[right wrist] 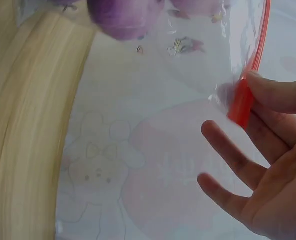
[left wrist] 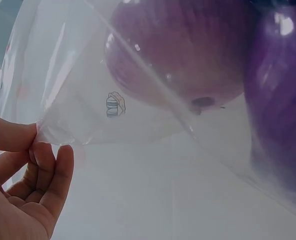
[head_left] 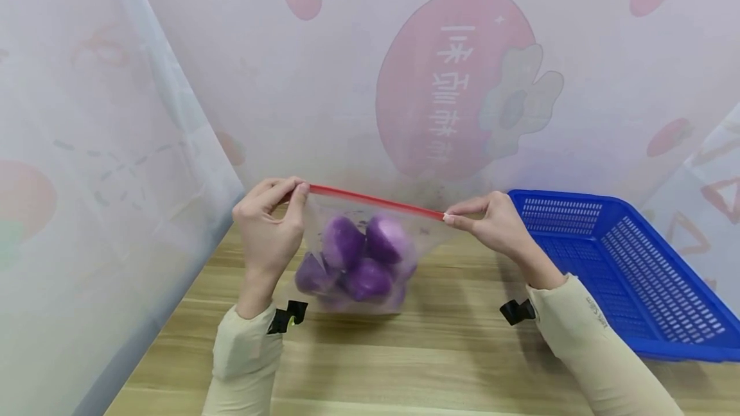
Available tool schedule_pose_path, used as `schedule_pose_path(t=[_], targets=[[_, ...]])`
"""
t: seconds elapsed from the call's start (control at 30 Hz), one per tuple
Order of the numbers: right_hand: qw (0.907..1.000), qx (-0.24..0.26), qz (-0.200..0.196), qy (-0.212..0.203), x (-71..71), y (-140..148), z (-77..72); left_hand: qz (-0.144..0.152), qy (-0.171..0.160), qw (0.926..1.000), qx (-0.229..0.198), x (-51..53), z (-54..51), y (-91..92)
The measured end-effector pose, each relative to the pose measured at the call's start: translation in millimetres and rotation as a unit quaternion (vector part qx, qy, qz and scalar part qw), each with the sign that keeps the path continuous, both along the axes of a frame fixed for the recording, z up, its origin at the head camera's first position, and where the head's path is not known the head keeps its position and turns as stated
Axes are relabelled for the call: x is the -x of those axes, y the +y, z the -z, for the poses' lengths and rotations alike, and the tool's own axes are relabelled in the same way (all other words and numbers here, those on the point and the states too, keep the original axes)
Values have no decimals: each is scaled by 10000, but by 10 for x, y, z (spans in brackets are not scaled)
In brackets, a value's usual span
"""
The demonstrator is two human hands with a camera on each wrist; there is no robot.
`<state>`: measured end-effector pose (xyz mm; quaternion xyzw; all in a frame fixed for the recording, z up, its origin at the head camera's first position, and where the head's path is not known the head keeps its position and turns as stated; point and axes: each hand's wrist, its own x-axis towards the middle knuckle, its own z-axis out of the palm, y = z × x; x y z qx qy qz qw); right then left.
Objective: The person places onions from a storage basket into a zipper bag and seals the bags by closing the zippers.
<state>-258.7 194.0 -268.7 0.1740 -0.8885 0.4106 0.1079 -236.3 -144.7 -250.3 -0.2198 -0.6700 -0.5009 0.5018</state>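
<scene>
A clear zip bag (head_left: 424, 236) stands upright on the table, with several purple onions (head_left: 369, 280) inside. Along its top runs a red zip strip (head_left: 376, 200), stretched straight and sloping down a little to the right. My left hand (head_left: 267, 226) pinches the bag's upper left corner between thumb and fingers. At the other end, my right hand (head_left: 502, 228) pinches the red strip between thumb and forefinger; its other fingers are spread in the right wrist view. Whether the zip is fully pressed together I cannot tell. Small printed pictures show on the plastic in both wrist views.
A blue perforated plastic basket (head_left: 627, 342) sits on the right side of the wood-grain table (head_left: 370, 371). Pale curtains printed with strawberries (head_left: 405, 95) hang behind the table and along its left and right sides.
</scene>
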Motion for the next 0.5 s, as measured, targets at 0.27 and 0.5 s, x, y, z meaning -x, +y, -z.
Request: schedule_pose_path(t=[0.27,0.5], targets=[[9997,-90,137,169,-73,104,79,-132,-60,9999,-53,-138,-105,16],[9988,-150,258,385,-87,139,70,-168,-51,9998,65,45,49,-48]])
